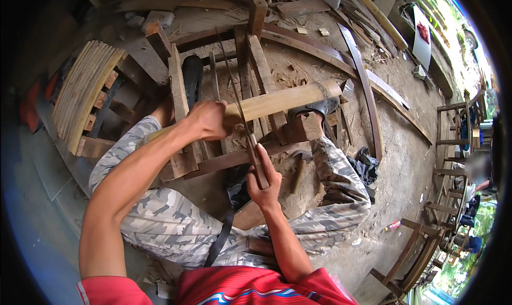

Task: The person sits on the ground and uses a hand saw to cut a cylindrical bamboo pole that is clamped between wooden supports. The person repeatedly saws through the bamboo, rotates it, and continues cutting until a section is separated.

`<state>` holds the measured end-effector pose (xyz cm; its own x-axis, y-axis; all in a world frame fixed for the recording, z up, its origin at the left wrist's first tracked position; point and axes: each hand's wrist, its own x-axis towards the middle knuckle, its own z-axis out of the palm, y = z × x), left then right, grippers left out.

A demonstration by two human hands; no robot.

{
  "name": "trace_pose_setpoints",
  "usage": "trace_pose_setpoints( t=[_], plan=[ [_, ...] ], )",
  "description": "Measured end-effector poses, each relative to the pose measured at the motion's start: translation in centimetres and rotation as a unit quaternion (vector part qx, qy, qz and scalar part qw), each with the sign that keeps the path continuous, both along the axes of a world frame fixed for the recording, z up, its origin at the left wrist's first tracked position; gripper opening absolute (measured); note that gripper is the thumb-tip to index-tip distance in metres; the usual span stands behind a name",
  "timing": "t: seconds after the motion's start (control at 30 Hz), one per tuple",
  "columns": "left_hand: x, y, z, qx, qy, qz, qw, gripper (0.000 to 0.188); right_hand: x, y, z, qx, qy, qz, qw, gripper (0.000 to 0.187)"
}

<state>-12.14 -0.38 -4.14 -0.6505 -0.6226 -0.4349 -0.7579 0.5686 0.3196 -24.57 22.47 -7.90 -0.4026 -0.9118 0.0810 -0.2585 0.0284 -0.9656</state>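
A thick bamboo pole point(282, 101) lies slantwise across a rough wooden frame point(260, 65) between my legs. My left hand point(209, 119) is closed around the pole, and part of the pole is hidden under my left forearm. Just right of that hand, a long, thin saw point(229, 65) crosses the bamboo, its blade touching it. The blade shows nearly edge-on, so its teeth cannot be made out. My right hand point(265, 185) is wrapped around the saw's straight wooden handle, with the index finger stretched along it.
A curved slatted bamboo piece point(88, 91) stands at the left. Long dark wooden beams point(314, 51) lie at the far side among shavings and offcuts. A black plastic bag point(365, 169) is right of my knee. A wooden chair point(410, 257) and a person point(480, 169) are at the right.
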Motion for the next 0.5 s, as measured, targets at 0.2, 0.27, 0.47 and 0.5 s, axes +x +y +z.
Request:
trace_pose_setpoints(
  t=[0.2,0.27,0.47,0.5],
  plan=[
    [1.3,0.2,-1.9,-0.042,-0.015,-0.054,0.998,0.031,-1.3,16.4,1.5,0.052,0.104,0.047,0.992,0.066],
    [1.5,0.1,-2.5,-0.025,-0.038,-0.029,0.999,0.064,-1.2,15.6,3.2,0.023,0.099,0.045,0.994,0.066],
    [0.6,1.3,-1.5,-0.084,0.135,-0.026,0.987,0.039,-0.5,1.3,0.8,-0.014,0.04,0.015,0.999,0.07],
    [0.6,1.3,-1.3,-0.063,0.086,-0.022,0.994,0.049,-0.4,1.9,1.1,-0.021,0.046,0.011,0.999,0.07]
  ],
)
